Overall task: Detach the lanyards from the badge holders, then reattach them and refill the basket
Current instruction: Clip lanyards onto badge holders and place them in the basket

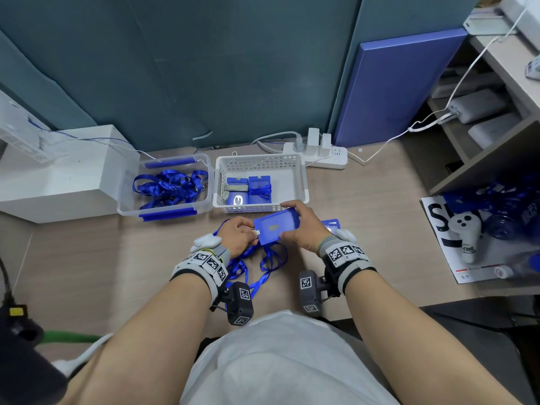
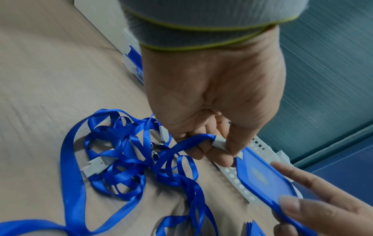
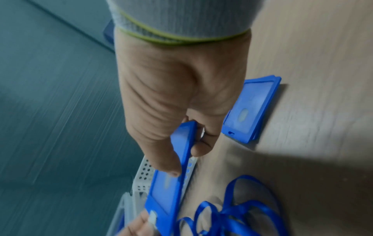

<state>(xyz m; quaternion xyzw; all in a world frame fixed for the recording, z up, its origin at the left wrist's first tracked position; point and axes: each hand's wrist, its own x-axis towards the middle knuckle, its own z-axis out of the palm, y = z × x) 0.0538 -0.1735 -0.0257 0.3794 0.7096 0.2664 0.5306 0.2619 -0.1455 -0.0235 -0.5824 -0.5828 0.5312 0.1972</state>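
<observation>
Mid-task: left hand [image 1: 238,235] pinches lanyard clip [image 2: 219,142], right hand [image 1: 302,226] grips badge holder [image 1: 276,226]; basket [image 1: 292,162] approx. half-filled, loose lanyards [image 2: 125,159] remain.

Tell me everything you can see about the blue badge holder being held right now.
The badge holder is a flat blue rectangle that looks like hard plastic, with a raised frame, a clear window and an oval cutout in its face. It is held off the table, in front of the white basket. The right hand grips its long edges. At its slotted short end, the left hand pinches a grey lanyard clip.
</observation>
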